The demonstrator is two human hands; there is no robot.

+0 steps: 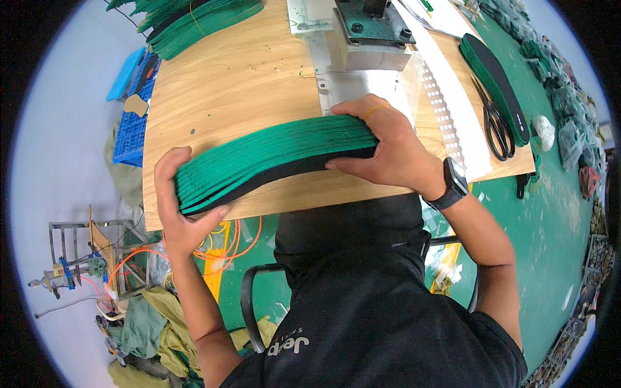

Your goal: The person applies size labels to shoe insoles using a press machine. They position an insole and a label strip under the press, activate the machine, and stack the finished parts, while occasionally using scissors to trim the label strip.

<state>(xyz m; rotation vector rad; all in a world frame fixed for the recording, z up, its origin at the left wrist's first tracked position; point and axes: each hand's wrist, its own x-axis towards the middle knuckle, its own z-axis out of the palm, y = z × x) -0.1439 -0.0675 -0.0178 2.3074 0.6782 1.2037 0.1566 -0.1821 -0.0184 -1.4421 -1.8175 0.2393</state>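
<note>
A thick stack of green insoles (278, 152) with a black face toward me is held between both hands, just over the near edge of the wooden table. My left hand (178, 204) closes round its left end, thumb along the lower side. At the other end my right hand (394, 142) grips it, thumb on the black side and fingers over the far side; a thin yellow rubber band (375, 111) loops about a finger. Beyond the right hand stands a metal press block (372, 55) on a pale plate.
More green insoles (200, 26) are piled at the far left of the table (239, 84). On the right lie black scissors (497, 126) and another insole stack (495, 84), beside a white strip (453, 97). A blue crate (132, 139) stands off the left edge; bagged goods (569, 129) line the right.
</note>
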